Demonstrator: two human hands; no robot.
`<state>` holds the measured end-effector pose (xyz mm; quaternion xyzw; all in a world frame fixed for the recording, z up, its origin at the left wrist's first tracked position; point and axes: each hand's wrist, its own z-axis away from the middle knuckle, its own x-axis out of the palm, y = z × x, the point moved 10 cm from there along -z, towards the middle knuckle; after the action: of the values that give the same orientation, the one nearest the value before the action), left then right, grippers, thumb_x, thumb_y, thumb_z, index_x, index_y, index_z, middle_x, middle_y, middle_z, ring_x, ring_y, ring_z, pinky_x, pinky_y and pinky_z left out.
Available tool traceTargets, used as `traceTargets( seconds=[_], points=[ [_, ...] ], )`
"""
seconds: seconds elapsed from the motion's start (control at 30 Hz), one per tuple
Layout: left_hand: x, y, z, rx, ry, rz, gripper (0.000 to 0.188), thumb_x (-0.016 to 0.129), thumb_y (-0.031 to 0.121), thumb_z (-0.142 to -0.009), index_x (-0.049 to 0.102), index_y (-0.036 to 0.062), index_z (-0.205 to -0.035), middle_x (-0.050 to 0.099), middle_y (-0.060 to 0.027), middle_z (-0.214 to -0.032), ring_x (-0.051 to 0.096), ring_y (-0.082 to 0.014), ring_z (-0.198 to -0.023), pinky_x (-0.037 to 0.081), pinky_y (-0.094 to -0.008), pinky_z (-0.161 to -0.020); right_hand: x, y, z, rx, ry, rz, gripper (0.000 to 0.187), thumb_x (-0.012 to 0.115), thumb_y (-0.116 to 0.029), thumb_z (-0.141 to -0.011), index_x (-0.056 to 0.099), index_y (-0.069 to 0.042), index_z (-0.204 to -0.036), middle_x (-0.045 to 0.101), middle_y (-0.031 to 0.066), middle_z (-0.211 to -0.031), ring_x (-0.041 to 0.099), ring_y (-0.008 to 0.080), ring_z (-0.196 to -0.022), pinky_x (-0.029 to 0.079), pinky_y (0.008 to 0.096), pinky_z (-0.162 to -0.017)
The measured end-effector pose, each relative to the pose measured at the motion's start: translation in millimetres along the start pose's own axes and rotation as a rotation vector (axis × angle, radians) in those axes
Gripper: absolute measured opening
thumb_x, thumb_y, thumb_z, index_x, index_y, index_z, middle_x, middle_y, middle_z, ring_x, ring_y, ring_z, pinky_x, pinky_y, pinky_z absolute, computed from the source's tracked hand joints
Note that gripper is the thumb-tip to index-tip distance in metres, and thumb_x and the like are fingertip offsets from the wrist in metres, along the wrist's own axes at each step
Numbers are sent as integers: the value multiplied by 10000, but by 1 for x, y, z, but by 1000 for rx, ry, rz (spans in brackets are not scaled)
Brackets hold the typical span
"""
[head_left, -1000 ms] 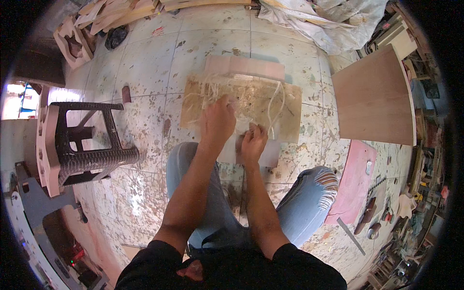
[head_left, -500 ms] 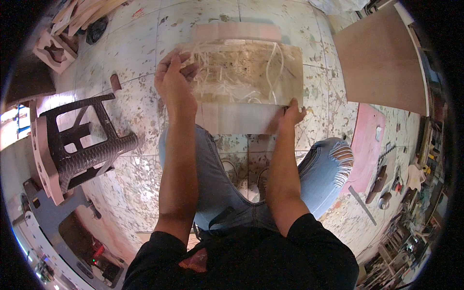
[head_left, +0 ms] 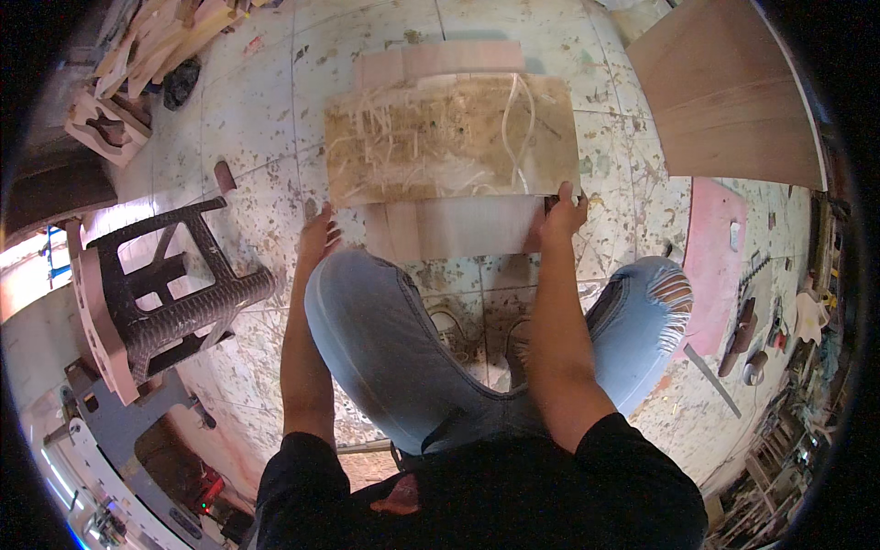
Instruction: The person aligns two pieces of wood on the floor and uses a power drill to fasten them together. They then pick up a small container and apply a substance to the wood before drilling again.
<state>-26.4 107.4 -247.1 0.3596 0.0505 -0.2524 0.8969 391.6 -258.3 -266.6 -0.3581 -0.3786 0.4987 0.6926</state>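
Observation:
A worn plywood board [head_left: 449, 137] with pale glue-like streaks lies crosswise in front of me, over a lighter, smooth wooden panel [head_left: 431, 225] that shows along its near and far sides. At the near right corner my right hand [head_left: 562, 218] is closed on the streaked board, thumb on the edge and other fingers partly hidden. My left hand [head_left: 318, 234] is low beside the near left corner, just outside my left knee. Its fingers look loosely apart and hold nothing I can see; it appears separate from the board.
A dark plastic stool [head_left: 174, 293] lies tipped on the left, by a grey machine part [head_left: 137, 422]. Wood offcuts [head_left: 174, 41] are piled at the far left. To the right are a large brown panel [head_left: 724, 101], a pink board [head_left: 710, 266] and hand tools [head_left: 738, 335] on the stained tile floor.
My left hand has come off the streaked board's left side and dropped nearer to me, beside the near left corner. The right hand keeps its hold at the near right corner.

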Motion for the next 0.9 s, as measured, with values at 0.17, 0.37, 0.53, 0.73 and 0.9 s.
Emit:
traceTargets(
  seconds=[0.17,0.37,0.53,0.73,0.9],
  points=[
    [48,-15,-29,101,-198,527,450,614,387,-970,524,68,-1275,614,-72,-1080,620,-191,-924,526,-344,-737,-7,16,-10,100,-13,-44,272,660,-144,-939,550,-53,-1171,637,60,-949,627,167,-740,531,293,-621],
    [59,-18,-38,115,-99,611,375,636,277,-969,503,59,-1243,629,-61,-1030,636,-180,-873,542,-306,-697,-13,12,-16,98,-39,27,330,642,-129,-940,520,3,-1216,626,117,-973,631,194,-749,544,297,-578],
    [57,-17,-28,130,-77,623,279,618,260,-980,524,85,-1176,634,-42,-1010,637,-165,-842,551,-311,-719,-10,12,-18,94,-40,82,331,646,-174,-947,502,-37,-1211,622,81,-916,591,174,-683,487,301,-541],
    [55,-12,-25,157,-167,631,305,600,215,-988,487,68,-1230,636,-64,-1039,646,-175,-876,575,-328,-753,-12,10,-12,62,4,107,325,654,-183,-943,492,-56,-1195,617,58,-848,564,165,-628,431,297,-512],
    [58,-10,-20,176,-126,656,297,623,216,-973,517,59,-1202,660,-59,-985,667,-169,-859,581,-306,-715,-17,14,-21,74,-26,187,494,634,-147,-944,410,34,-1344,599,189,-1120,655,261,-850,561,355,-639]
  ],
)
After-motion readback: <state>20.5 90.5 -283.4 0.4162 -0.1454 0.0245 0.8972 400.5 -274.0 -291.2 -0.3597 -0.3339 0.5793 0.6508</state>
